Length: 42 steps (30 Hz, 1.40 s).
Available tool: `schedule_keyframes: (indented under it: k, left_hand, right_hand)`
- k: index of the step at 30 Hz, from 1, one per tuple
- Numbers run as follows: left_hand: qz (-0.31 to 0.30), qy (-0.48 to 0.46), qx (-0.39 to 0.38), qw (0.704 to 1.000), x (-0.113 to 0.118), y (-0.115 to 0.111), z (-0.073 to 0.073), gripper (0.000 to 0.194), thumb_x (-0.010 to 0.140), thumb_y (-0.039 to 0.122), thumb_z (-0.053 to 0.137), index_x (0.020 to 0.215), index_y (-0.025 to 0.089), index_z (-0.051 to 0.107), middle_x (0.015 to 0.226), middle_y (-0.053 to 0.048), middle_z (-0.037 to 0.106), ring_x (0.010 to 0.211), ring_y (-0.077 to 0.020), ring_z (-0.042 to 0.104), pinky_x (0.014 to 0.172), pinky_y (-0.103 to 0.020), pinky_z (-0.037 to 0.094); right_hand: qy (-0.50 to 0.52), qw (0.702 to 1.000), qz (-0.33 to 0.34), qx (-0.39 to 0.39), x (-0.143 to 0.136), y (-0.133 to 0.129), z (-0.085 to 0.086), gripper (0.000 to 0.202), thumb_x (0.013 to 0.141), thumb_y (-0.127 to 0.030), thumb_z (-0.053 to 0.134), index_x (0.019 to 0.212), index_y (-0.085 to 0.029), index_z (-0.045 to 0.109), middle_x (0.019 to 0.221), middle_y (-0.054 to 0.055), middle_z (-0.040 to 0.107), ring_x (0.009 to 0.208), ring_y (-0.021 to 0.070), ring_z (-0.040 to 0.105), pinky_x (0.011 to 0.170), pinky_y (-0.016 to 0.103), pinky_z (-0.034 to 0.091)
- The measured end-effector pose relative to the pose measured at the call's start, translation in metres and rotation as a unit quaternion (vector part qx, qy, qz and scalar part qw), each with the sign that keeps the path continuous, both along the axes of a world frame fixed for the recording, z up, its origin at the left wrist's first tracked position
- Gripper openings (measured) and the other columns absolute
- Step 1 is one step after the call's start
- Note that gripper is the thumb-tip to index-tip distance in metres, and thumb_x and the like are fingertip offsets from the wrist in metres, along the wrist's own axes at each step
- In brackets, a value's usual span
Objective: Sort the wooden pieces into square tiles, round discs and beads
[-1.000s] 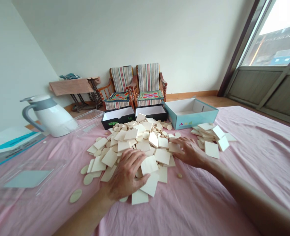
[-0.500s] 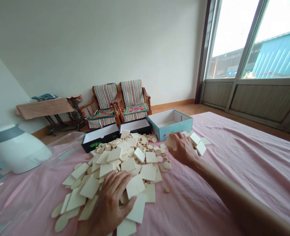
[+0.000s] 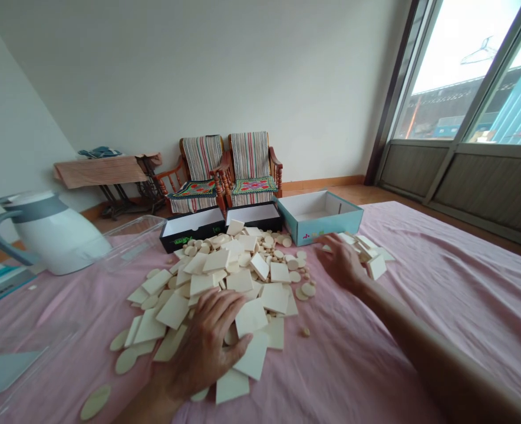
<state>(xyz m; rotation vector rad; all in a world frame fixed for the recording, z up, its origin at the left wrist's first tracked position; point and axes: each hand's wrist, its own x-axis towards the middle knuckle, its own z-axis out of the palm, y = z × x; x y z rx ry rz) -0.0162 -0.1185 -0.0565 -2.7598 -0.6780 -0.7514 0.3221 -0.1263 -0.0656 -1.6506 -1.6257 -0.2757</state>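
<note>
With the big heap of pale wooden pieces point(image 3: 238, 281) taken as the middle of a clock face, squares and discs tumble together on a pink cloth point(image 3: 432, 265), and a person's bare left hand point(image 3: 211, 338) lies over the near edge at 6 o'clock, its grip loose, thumb and fingers apart. The right hand point(image 3: 342, 262) reaches out at 3 o'clock, fingers bent down just beside a smaller pile of squares point(image 3: 378, 267); whether its grip closes on a piece cannot be told from this angle. Two black boxes with white insides stand beyond the heap, one point(image 3: 207, 232) at 11 o'clock, the other point(image 3: 269, 225) at 1 o'clock, while a larger light-blue box point(image 3: 338, 225) sits open at 2 o'clock, near the right hand. A white jug point(image 3: 61, 238) with a grey handle tilts into view at 10 o'clock. A lone disc point(image 3: 95, 402) lies at 7 o'clock and a small block point(image 3: 304, 333) at 4 o'clock. Two wooden chairs point(image 3: 249, 154) with striped covers face the scene from 12 o'clock.
</note>
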Motion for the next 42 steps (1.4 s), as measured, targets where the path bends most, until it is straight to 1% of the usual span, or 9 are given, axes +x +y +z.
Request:
schedule_keyframes:
  k: [5,11,17,21,27,30,32,35,42]
  left_hand:
    - [0.0,0.0,-0.011,1.0,0.0,-0.001,0.001,0.042,0.082,0.032,0.059,0.12,0.015,0.055,0.118,-0.01,0.06,0.112,-0.0258,0.052,0.103,-0.047,0.036]
    - [0.004,-0.009,-0.016,1.0,0.001,-0.001,0.0,0.041,0.081,0.031,0.06,0.119,0.016,0.056,0.117,-0.009,0.06,0.112,-0.026,0.052,0.104,-0.047,0.036]
    - [0.0,-0.002,-0.012,1.0,0.001,0.0,0.001,0.042,0.081,0.031,0.059,0.121,0.017,0.055,0.117,-0.009,0.06,0.111,-0.0259,0.053,0.104,-0.047,0.037]
    - [0.001,-0.001,-0.012,1.0,0.001,0.0,0.001,0.042,0.082,0.032,0.059,0.12,0.017,0.055,0.117,-0.009,0.06,0.112,-0.0262,0.053,0.104,-0.047,0.036]
    - [0.001,-0.004,-0.038,0.999,0.001,-0.001,0.001,0.039,0.082,0.032,0.059,0.118,0.017,0.056,0.117,-0.009,0.06,0.111,-0.0258,0.052,0.104,-0.048,0.035]
    - [0.0,-0.008,-0.042,0.999,0.002,-0.002,0.002,0.039,0.083,0.033,0.058,0.119,0.017,0.056,0.117,-0.009,0.061,0.111,-0.0257,0.052,0.105,-0.048,0.035]
    - [-0.001,-0.01,-0.041,0.999,0.002,-0.002,0.002,0.04,0.083,0.033,0.058,0.119,0.017,0.056,0.118,-0.01,0.06,0.112,-0.0259,0.052,0.105,-0.048,0.035]
    - [0.001,-0.011,-0.039,0.999,0.002,-0.002,0.002,0.041,0.082,0.034,0.059,0.12,0.017,0.056,0.117,-0.009,0.061,0.111,-0.0258,0.052,0.104,-0.048,0.036]
    - [0.004,-0.008,-0.039,0.999,0.002,-0.003,0.002,0.042,0.082,0.034,0.059,0.12,0.017,0.056,0.117,-0.01,0.061,0.111,-0.0257,0.053,0.104,-0.047,0.037]
  right_hand:
    - [-0.035,0.979,0.183,-0.088,-0.055,0.004,-0.02,0.042,0.08,-0.016,0.053,0.122,-0.021,0.059,0.124,0.01,0.061,0.115,0.0246,0.051,0.096,0.043,0.041]
    - [-0.052,0.974,0.16,-0.15,-0.065,0.006,-0.025,0.045,0.081,-0.027,0.061,0.125,-0.02,0.055,0.128,0.011,0.059,0.122,0.0262,0.046,0.102,0.046,0.031]
    - [-0.01,0.99,0.108,-0.088,-0.061,0.001,-0.017,0.049,0.074,-0.029,0.064,0.122,-0.021,0.052,0.116,0.011,0.06,0.11,0.0268,0.051,0.093,0.043,0.036]
    - [-0.016,0.999,-0.024,-0.019,-0.032,-0.002,-0.001,0.047,0.076,-0.029,0.058,0.122,-0.021,0.051,0.117,0.013,0.055,0.106,0.029,0.051,0.089,0.043,0.036]
    - [-0.032,0.965,-0.258,0.037,0.022,-0.002,0.01,0.051,0.076,-0.031,0.056,0.125,-0.018,0.05,0.126,0.016,0.049,0.113,0.0357,0.043,0.09,0.052,0.034]
    - [-0.017,0.985,-0.164,0.042,0.009,-0.004,0.011,0.042,0.079,-0.029,0.054,0.12,-0.018,0.054,0.124,0.014,0.053,0.111,0.0314,0.048,0.091,0.047,0.038]
    - [0.013,1.0,-0.006,-0.013,-0.015,-0.009,0.012,0.031,0.083,-0.027,0.051,0.112,-0.019,0.059,0.11,0.01,0.061,0.099,0.0245,0.056,0.086,0.039,0.043]
    - [0.017,0.973,0.205,-0.106,-0.056,-0.021,0.012,0.033,0.082,-0.028,0.056,0.113,-0.02,0.058,0.106,0.008,0.064,0.098,0.0221,0.058,0.086,0.036,0.046]
    - [-0.027,0.958,0.246,-0.141,-0.095,-0.037,-0.002,0.048,0.075,-0.024,0.062,0.122,-0.02,0.051,0.111,0.011,0.058,0.1,0.0255,0.054,0.087,0.044,0.044]
